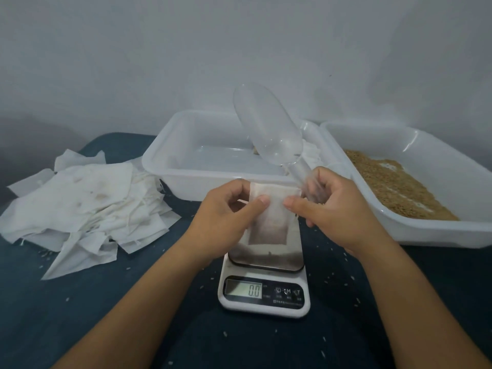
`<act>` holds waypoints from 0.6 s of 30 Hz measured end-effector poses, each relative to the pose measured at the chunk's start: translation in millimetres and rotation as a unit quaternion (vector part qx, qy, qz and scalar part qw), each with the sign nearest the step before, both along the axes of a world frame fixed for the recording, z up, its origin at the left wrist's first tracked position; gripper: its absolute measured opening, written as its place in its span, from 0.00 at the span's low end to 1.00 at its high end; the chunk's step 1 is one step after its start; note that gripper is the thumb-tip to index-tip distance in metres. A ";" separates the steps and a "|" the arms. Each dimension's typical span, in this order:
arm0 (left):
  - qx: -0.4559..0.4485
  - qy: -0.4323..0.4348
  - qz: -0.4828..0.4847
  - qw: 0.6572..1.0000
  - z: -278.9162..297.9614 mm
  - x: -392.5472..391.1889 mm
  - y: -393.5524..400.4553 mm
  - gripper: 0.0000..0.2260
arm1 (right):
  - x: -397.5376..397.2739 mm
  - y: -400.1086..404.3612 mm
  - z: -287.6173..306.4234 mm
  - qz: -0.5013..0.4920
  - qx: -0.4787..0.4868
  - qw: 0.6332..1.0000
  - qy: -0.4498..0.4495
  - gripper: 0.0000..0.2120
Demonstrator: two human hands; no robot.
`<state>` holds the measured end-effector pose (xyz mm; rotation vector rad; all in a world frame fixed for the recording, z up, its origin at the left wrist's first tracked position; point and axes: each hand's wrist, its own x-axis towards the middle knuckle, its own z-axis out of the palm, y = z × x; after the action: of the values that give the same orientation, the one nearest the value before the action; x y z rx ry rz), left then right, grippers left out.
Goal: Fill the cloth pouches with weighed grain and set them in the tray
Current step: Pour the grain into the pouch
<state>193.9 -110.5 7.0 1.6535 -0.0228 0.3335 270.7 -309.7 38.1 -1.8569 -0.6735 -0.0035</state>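
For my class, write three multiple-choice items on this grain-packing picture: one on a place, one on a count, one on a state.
1. Where does the loose grain lie?
A. right tray
B. scale plate
C. cloth pile

2. How many white trays stand behind the scale?
A. one
B. two
C. four

3. What does the scale display read?
A. 0.0
B. 25.0
C. blank

Key: 1 A, grain covers the right tray floor; 2 B, the middle tray and the right one; 3 A, the digits show 0.0.

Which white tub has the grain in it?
The right tray, beside the right hand, holds the brown grain. The middle tray looks nearly empty.
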 end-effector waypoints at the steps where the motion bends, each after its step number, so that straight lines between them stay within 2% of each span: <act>1: -0.001 0.013 -0.008 1.000 0.2 -0.6 1.1 0.11 | -0.2 -2.0 0.8 0.005 -0.010 1.000 0.000 0.20; 5: 0.049 0.050 -0.017 0.997 -2.7 0.2 3.7 0.09 | 3.9 -8.5 -2.2 0.025 -0.072 0.997 0.003 0.22; 9: 0.166 0.039 0.039 0.985 -9.2 2.8 4.6 0.02 | 4.6 -2.5 -11.2 0.004 -0.160 0.984 -0.075 0.20; 12: 0.194 0.040 0.057 0.979 -11.5 4.7 8.3 0.02 | 3.1 -1.3 -13.2 -0.022 -0.142 0.985 -0.095 0.21; 18: 0.210 0.063 0.096 0.971 -18.3 8.7 19.4 0.07 | 4.9 -4.0 -10.7 -0.083 -0.097 0.989 -0.070 0.16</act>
<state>202.6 -91.1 -11.3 2.1023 0.1736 0.3884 275.6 -313.7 27.5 -2.1107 -0.6312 -0.1843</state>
